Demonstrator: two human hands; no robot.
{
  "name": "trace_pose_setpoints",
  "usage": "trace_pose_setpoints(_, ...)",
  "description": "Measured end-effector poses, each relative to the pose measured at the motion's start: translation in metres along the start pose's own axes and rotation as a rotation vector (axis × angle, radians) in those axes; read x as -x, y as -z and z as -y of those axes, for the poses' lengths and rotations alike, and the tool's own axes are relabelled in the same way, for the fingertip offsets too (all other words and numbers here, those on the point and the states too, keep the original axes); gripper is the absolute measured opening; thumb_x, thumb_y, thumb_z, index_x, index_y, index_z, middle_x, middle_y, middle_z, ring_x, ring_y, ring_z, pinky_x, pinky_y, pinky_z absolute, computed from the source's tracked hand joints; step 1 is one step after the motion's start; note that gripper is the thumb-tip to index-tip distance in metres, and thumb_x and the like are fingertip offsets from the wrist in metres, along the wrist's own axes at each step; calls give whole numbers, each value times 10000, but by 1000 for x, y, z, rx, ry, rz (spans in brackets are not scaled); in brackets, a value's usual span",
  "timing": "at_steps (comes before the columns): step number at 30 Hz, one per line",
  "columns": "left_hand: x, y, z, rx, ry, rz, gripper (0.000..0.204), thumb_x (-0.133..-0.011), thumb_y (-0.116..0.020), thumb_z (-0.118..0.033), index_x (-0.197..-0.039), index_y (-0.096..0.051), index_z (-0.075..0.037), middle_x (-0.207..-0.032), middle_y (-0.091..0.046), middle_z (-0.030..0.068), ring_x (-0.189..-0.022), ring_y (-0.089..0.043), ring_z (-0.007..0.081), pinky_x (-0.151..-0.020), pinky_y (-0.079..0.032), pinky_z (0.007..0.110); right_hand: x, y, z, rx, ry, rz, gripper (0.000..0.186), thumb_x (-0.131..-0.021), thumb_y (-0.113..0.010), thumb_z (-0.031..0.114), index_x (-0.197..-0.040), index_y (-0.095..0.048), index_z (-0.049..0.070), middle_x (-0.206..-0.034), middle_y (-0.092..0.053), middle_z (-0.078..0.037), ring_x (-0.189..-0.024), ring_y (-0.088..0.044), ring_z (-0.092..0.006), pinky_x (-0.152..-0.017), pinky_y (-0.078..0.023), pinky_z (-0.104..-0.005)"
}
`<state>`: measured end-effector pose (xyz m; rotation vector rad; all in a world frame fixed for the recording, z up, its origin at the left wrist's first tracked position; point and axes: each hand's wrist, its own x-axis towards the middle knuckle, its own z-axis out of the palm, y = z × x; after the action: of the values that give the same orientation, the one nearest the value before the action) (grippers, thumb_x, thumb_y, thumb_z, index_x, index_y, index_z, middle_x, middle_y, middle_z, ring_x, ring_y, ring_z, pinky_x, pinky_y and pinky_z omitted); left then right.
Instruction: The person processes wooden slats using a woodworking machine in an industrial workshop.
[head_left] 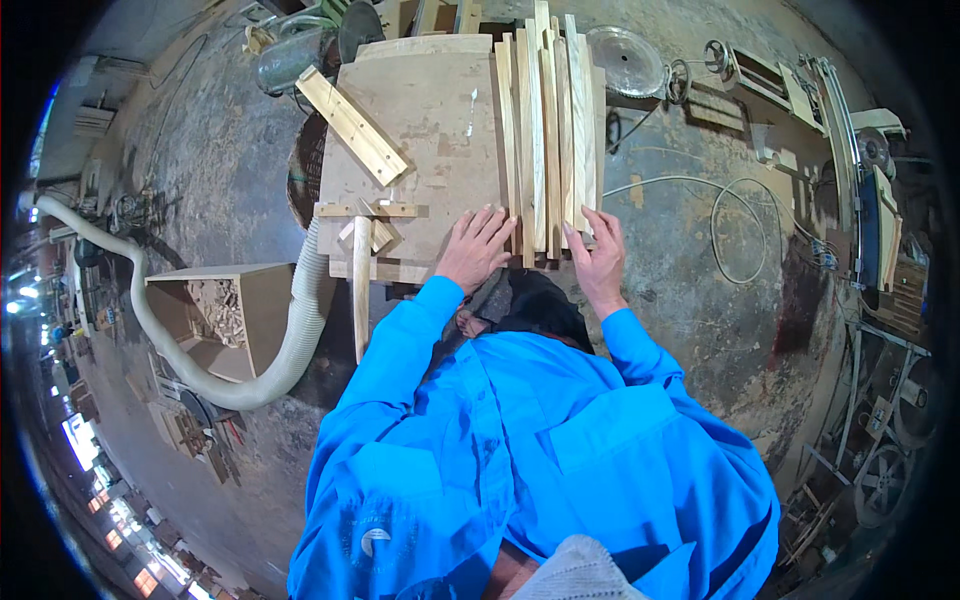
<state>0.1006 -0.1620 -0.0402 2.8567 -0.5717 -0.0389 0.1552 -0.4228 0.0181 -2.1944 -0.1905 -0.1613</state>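
A bundle of long, narrow wooden strips (pixel 540 140) lies lengthwise on the right side of the worktable (pixel 430 110), their near ends uneven. My left hand (pixel 476 250) rests on the board at the table's near edge, fingers stretched out, fingertips beside the leftmost strips. At the near right end of the bundle is my right hand (pixel 600 262), thumb and fingers apart, the thumb by the strip ends; contact there is hard to make out. Neither hand grips anything that I can see.
Left on the table lies a wide wooden piece with holes (pixel 352 125); nearer is a wooden crosspiece (pixel 390 210) with small offcuts. A ribbed hose (pixel 310 285) runs past a box of wood scraps (pixel 190 275). Round metal machine top (pixel 625 60) and looped cable (pixel 715 225) lie right.
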Motion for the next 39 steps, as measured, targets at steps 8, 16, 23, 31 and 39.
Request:
trace_pose_setpoints(8, -2, 16, -1, 251, 162, -78, 802, -909, -758, -466, -1559, -487, -82, -1644, -413, 189, -1550, -345, 373, -1256, -257, 606, -3, 5, -17, -24, -15, -17, 396, -953, -786, 232, -1268, -709, 4, -1199, -653, -180, -1125, -647, -360, -971, -530, -436)
trace_pose_setpoints(16, -6, 13, 6, 63, 130, 20, 832, -961, -728, -414, -1648, -359, -124, -1695, -333, 208, -1567, -327, 388, -1268, -245, 611, -21, 8, -7, -68, -3, -9, 377, -949, -786, 211, -1256, -714, 4, -1194, -659, -184, -1124, -652, -359, -976, -533, -431)
trace_pose_setpoints(23, 6, 27, 29, 247, 357, -89, 732, -955, -730, -384, -1579, -460, -110, -1580, -473, 217, -1458, -452, 398, -1199, -376, 527, -18, 12, -22, -70, -32, -35, 360, -946, -784, 190, -1252, -718, 13, -1197, -664, -176, -1111, -664, -353, -963, -540, -424)
trace_pose_setpoints(31, -32, 15, 37, 222, 770, -85, 563, -948, -745, -303, -1437, -579, -78, -1250, -676, 150, -1178, -632, 332, -993, -527, 461, -40, -14, 28, -233, -2, 56, 377, -933, -798, 191, -1251, -715, 5, -1158, -682, -180, -1046, -685, -351, -912, -555, -402)
trace_pose_setpoints(39, 39, 13, 26, 1415, 971, -182, 382, -1074, -633, -223, -1414, -600, -51, -1182, -689, 27, -1068, -656, 116, -899, -545, 315, -89, -128, 45, -313, -28, 270, 584, -995, -708, 352, -1427, -589, -23, -1298, -663, -267, -1180, -655, -402, -1005, -516, -467)
